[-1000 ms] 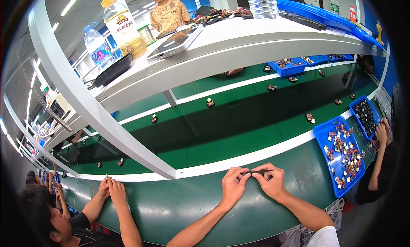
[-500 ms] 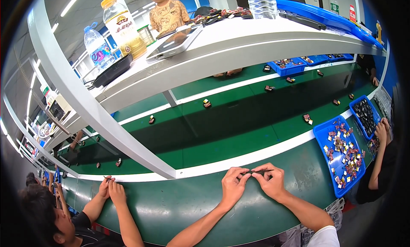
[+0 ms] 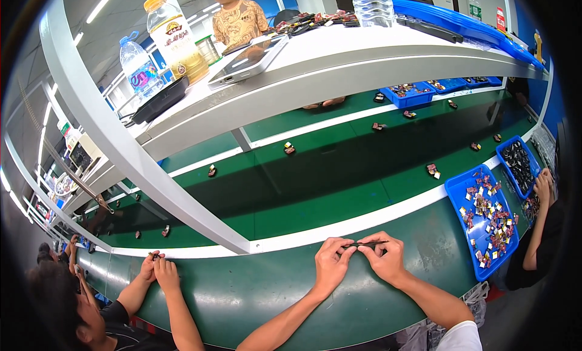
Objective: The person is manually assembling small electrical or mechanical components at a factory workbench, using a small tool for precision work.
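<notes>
Above the green worktop (image 3: 254, 290), my left hand (image 3: 332, 266) and my right hand (image 3: 384, 260) meet with their fingertips almost touching. Both are closed in a pinch. Between them runs a thin dark, stick-like piece (image 3: 377, 242), its end poking out over the right hand's fingers. The fingers cover most of it, so its kind is not clear. The left fingertips pinch at its other end, where any second small part is too hidden to make out. To the right of my hands a blue tray (image 3: 453, 196) holds many small red, white and yellow parts.
Beyond a white rail, a green conveyor belt (image 3: 315, 199) carries scattered small parts. A white shelf (image 3: 339, 63) crosses above, bearing bottles and a phone (image 3: 250, 63). Its white post (image 3: 136, 163) stands ahead-left. Co-workers' hands work at left (image 3: 159, 269) and right (image 3: 544, 184), beside another blue tray (image 3: 515, 166).
Parts on the conveyor belt have shifted slightly to the left. My two hands and the dark piece have hardly moved.
</notes>
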Motion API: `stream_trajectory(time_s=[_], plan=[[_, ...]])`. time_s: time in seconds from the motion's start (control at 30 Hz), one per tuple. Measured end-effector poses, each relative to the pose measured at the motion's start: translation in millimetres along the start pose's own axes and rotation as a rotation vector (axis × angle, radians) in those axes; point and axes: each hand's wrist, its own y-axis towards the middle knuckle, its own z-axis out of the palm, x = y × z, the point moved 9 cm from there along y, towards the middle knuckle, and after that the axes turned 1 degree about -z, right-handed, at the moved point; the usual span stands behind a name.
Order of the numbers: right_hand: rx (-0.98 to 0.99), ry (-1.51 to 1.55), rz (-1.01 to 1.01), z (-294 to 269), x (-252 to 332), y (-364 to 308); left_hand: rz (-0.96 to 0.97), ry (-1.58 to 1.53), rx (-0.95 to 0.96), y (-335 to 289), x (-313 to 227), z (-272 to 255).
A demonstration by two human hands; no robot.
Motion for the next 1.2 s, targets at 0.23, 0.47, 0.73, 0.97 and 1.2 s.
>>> stream_trajectory(time_s=[0.23, 0.47, 0.73, 0.97, 1.2], plan=[[0.000, 0.000, 0.006, -1.8, 1.1, 0.0, 0.007, 0.002, -0.006, -0.3, -0.1, 1.0], [0.000, -0.008, 0.000, -1.6, -0.6, -0.5, 0.004, 0.006, -0.003, -0.5, -0.3, 1.0], [-0.009, 0.005, 0.012, -3.3, -0.7, -0.4, -0.006, -0.009, -0.006, -1.1, 0.1, 2.4], [-0.011, 0.012, 0.006, -5.8, 1.2, 0.0, -0.013, -0.022, -0.007, -1.2, -5.4, 3.1], [-0.021, 0.011, -0.003, -7.4, -1.7, -2.1, -0.031, 0.007, 0.010, -2.8, -3.4, 5.0]])
